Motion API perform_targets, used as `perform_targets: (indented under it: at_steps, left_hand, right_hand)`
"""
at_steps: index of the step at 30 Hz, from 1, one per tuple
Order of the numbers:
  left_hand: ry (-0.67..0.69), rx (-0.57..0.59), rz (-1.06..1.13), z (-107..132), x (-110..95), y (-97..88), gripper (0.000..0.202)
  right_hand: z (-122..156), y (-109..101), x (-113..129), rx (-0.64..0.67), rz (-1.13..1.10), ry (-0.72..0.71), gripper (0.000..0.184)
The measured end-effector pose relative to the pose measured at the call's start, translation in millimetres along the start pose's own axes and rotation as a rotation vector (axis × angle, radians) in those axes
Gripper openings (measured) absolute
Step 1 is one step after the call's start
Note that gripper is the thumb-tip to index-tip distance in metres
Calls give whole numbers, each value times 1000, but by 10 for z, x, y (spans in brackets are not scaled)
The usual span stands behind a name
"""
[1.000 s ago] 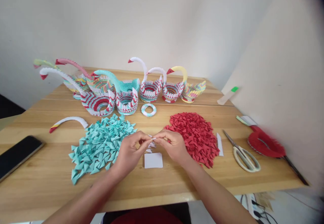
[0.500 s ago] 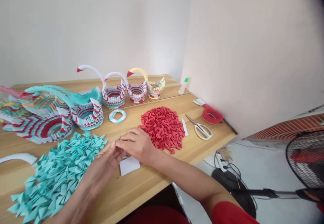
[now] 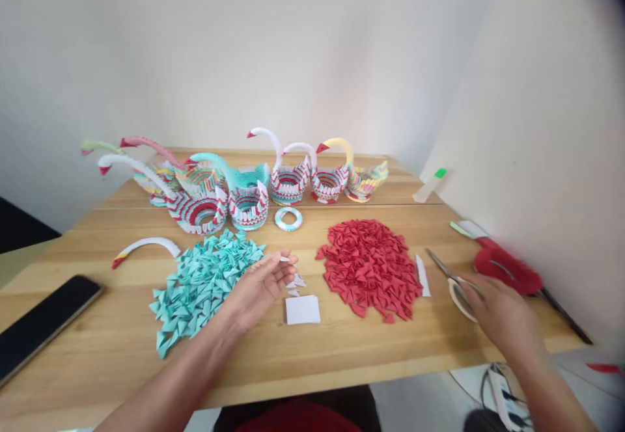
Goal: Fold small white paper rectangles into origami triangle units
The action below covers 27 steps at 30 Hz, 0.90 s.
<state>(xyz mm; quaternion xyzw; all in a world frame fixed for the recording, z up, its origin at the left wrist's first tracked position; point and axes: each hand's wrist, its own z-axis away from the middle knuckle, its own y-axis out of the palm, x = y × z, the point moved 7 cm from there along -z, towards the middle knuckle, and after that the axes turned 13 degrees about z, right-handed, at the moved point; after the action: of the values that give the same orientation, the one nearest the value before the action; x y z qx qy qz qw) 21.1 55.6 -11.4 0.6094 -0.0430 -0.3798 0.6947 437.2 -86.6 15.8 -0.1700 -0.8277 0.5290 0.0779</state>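
Your left hand [image 3: 263, 282] was pinching a small white paper [image 3: 284, 259] between the fingertips, just above the table [image 3: 273, 367]. It was too small to tell if its folds were all done. Your right hand [image 3: 502, 318] was over the handles of the scissors [image 3: 450, 276], off to the right, but blur hid whether it had a firm grip. Under your left hand lay a few white bits [image 3: 297, 281], and just nearer to you was a flat white stack [image 3: 303, 310], plain and not folded. So the white part looked only a little way along, with most of it left.

The blue-green pile [image 3: 205, 289] and the red pile [image 3: 368, 266] looked all folded, but those bits lay loose and not joined. Past them sat a small ring [image 3: 288, 219], already joined up. A loose neck [image 3: 151, 241] lay to the left, not on any body. At the back stood a row of paper swans [image 3: 200, 214], which looked mostly done.
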Motion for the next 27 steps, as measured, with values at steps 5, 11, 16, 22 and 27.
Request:
perform_targets:
  at_steps: [5, 11, 16, 22, 27]
  left_hand:
    - [-34, 46, 50, 5, 39, 9, 9]
    - [-85, 54, 64, 37, 91, 39, 10]
    - [-117, 45, 35, 82, 142, 54, 10]
    - [-182, -8, 25, 105, 210, 48, 14]
    - [-185, -2, 52, 109, 214, 60, 13]
  right_hand:
    - [247, 388, -443, 230, 60, 33, 41]
    - [127, 112, -69, 360, -262, 241, 63]
    - [311, -315, 935, 434, -796, 41, 61]
    - [482, -626, 1941, 303, -576, -334, 39]
    - [449, -787, 2232, 149, -511, -503, 32]
